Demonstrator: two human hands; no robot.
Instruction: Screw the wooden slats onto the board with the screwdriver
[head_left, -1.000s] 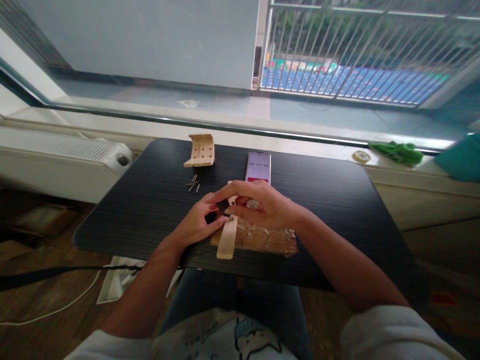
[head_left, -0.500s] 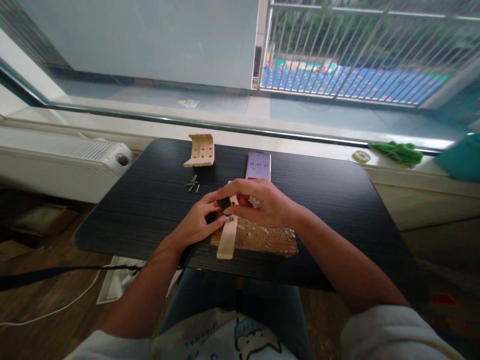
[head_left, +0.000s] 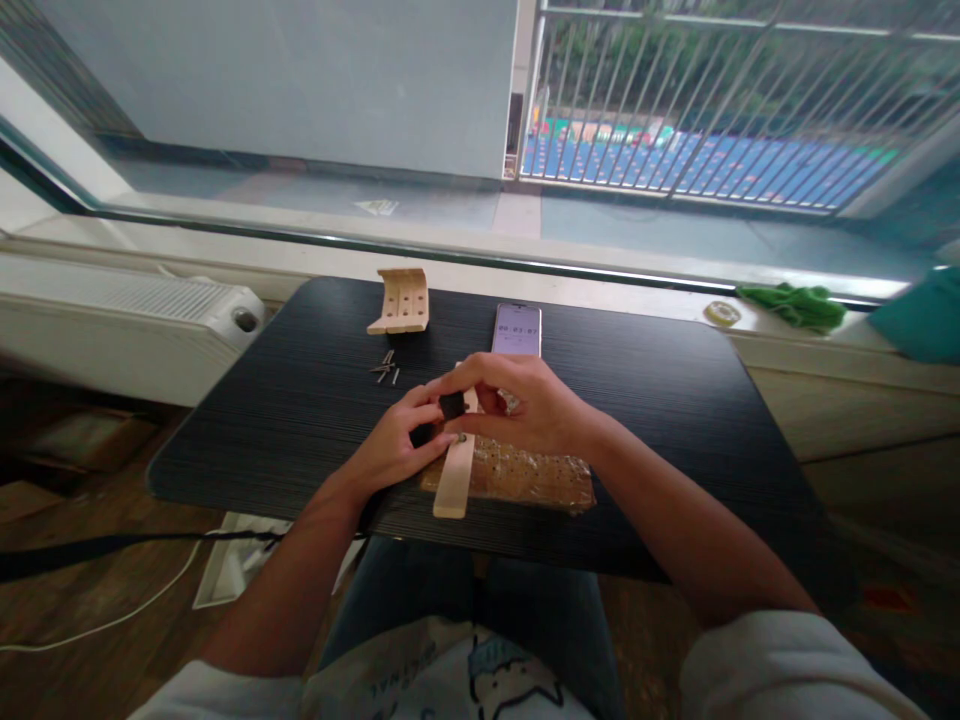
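A pale wooden strip (head_left: 455,477) lies on a perforated wooden board wrapped in clear film (head_left: 525,477) at the near edge of the black table (head_left: 300,400). My right hand (head_left: 525,405) pinches a small black tool (head_left: 451,405) over a hole at the strip's far part. Beside it, my left hand (head_left: 394,445) rests its fingertips against the strip and a dark part under the tool. What sits in the hole is too small to tell.
Several loose screws (head_left: 385,368) lie left of my hands. A curved wooden piece with holes (head_left: 401,300) stands at the table's far edge, a lit phone (head_left: 516,330) next to it. A white radiator (head_left: 127,310) is at left; a green cloth (head_left: 799,303) lies on the sill.
My right hand's fingers have shifted a little around the black tool, and the tool shows more between them. The left hand and the strip have stayed put.
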